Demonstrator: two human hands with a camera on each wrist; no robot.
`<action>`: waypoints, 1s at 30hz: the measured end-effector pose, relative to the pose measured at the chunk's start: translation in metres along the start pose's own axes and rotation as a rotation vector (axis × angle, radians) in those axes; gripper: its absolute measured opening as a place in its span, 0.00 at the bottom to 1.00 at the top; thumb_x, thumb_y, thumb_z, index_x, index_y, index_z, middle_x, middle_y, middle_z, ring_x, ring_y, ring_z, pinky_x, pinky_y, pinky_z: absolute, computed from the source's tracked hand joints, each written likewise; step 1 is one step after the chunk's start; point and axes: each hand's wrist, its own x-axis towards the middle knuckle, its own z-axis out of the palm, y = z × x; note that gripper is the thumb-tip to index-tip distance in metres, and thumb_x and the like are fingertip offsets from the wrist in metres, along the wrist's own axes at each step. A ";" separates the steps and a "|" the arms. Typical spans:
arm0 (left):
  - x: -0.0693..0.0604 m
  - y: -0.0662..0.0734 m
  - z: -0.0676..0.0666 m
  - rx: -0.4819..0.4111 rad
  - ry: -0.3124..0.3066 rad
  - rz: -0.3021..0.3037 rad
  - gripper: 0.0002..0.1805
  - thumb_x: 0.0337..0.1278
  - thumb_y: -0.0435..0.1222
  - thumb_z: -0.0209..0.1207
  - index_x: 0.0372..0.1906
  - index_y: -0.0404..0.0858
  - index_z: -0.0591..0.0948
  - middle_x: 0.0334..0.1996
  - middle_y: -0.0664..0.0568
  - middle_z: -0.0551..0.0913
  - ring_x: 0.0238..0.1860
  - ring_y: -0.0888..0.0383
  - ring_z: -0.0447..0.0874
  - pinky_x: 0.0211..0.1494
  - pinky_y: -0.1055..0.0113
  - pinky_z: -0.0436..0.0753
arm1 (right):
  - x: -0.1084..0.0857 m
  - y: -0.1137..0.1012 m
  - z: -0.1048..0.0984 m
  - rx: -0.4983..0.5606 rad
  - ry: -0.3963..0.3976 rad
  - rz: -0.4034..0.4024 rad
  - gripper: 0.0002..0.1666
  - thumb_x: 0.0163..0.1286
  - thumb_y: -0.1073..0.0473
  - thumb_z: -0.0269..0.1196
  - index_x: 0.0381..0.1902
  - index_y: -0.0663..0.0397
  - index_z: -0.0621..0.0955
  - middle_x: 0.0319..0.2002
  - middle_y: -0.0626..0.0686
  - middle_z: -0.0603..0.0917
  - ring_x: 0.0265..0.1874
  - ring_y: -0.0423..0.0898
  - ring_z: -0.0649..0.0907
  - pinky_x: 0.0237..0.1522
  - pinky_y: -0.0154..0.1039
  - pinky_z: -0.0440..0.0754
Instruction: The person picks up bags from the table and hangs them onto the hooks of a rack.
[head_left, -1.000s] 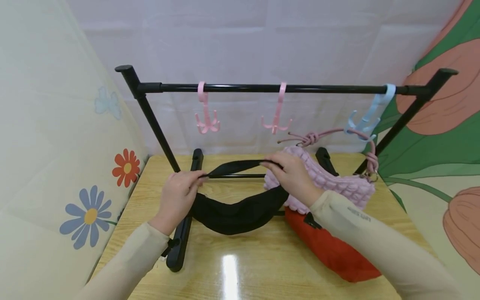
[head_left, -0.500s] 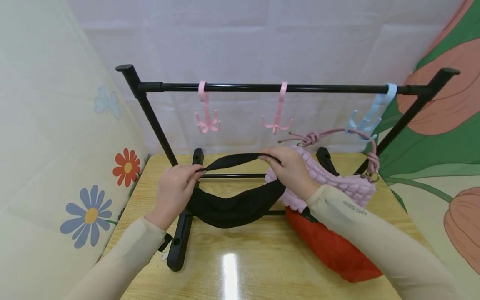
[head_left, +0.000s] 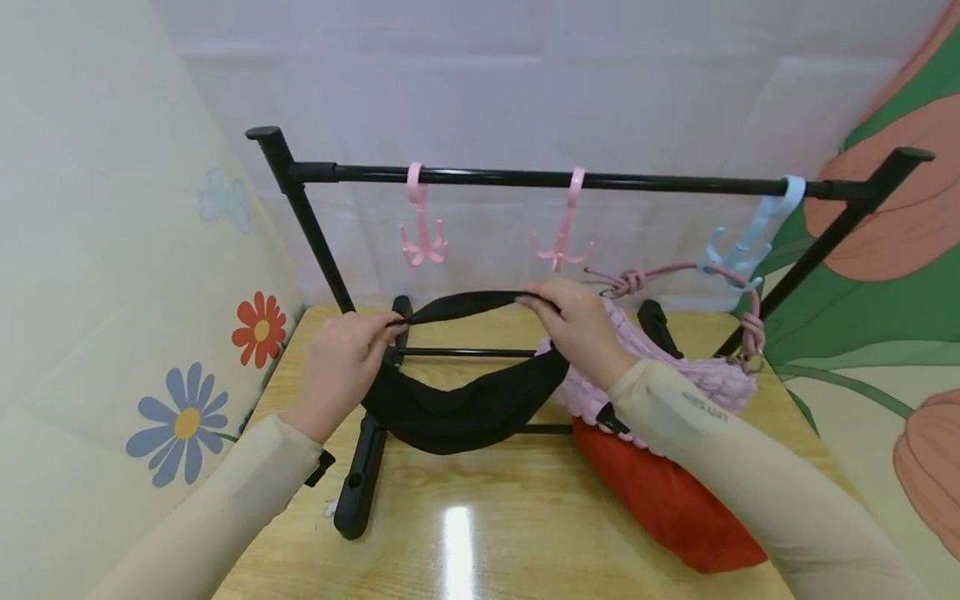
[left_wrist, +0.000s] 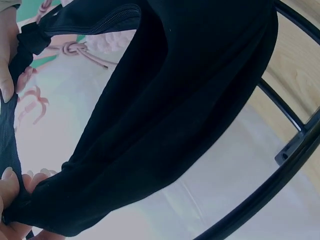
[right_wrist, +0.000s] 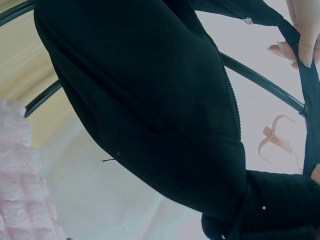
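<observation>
A black crescent-shaped shoulder bag (head_left: 450, 417) hangs in the air by its strap (head_left: 461, 306), in front of the rack. My left hand (head_left: 337, 362) pinches the strap's left end between thumb and fingers. At the right end, my right hand (head_left: 581, 329) pinches the same strap, which bows slightly upward between the hands. Both wrist views show the bag close up, and its zipper (right_wrist: 232, 105) runs along the upper edge. Behind my right hand, a pink puffy bag (head_left: 701, 379) hangs by its knotted cord handle (head_left: 667, 271) from a blue hook (head_left: 738, 250).
A black rack's top bar (head_left: 487, 177) spans the view, carrying a left pink hook (head_left: 423, 237) and a middle pink hook (head_left: 562, 237). Under my right forearm, a red bag (head_left: 663, 500) lies on the wooden table (head_left: 420, 533). A black rack foot (head_left: 358, 492) stands at left.
Both hands have risen a little with the black bag, and the left has shifted slightly left. The head view has turned a little. Both hands keep their pinch on the strap.
</observation>
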 end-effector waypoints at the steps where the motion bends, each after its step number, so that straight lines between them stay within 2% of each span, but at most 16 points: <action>1: 0.001 0.000 -0.001 0.003 -0.005 0.000 0.07 0.56 0.30 0.66 0.39 0.32 0.86 0.30 0.45 0.87 0.27 0.46 0.82 0.34 0.51 0.79 | 0.001 0.000 0.000 0.000 0.001 -0.001 0.07 0.66 0.68 0.64 0.41 0.63 0.86 0.34 0.56 0.86 0.31 0.50 0.81 0.35 0.46 0.76; 7: 0.008 -0.002 -0.008 0.001 -0.033 -0.019 0.07 0.57 0.30 0.65 0.39 0.30 0.85 0.28 0.44 0.86 0.26 0.47 0.82 0.33 0.53 0.80 | 0.009 -0.004 -0.001 -0.009 0.002 -0.006 0.08 0.67 0.67 0.64 0.42 0.62 0.86 0.35 0.57 0.87 0.30 0.49 0.80 0.34 0.45 0.76; 16: 0.016 -0.002 -0.015 0.068 -0.072 -0.055 0.06 0.62 0.33 0.61 0.38 0.32 0.83 0.21 0.46 0.82 0.24 0.47 0.80 0.30 0.54 0.79 | 0.021 -0.007 -0.001 -0.010 0.027 -0.011 0.07 0.67 0.66 0.63 0.39 0.63 0.86 0.35 0.57 0.87 0.32 0.51 0.82 0.35 0.46 0.77; 23: 0.020 0.000 -0.020 0.054 -0.109 -0.115 0.08 0.66 0.34 0.58 0.40 0.32 0.83 0.22 0.46 0.82 0.26 0.47 0.79 0.32 0.53 0.79 | 0.025 -0.008 -0.002 -0.006 0.030 0.006 0.08 0.68 0.65 0.63 0.41 0.64 0.86 0.37 0.58 0.87 0.36 0.52 0.84 0.41 0.48 0.80; 30: 0.028 0.000 -0.023 0.009 -0.139 -0.189 0.10 0.70 0.34 0.54 0.41 0.32 0.82 0.31 0.43 0.86 0.32 0.45 0.79 0.36 0.51 0.79 | 0.030 -0.009 -0.002 -0.008 0.066 0.002 0.08 0.67 0.65 0.64 0.40 0.64 0.87 0.37 0.58 0.87 0.34 0.51 0.85 0.37 0.47 0.80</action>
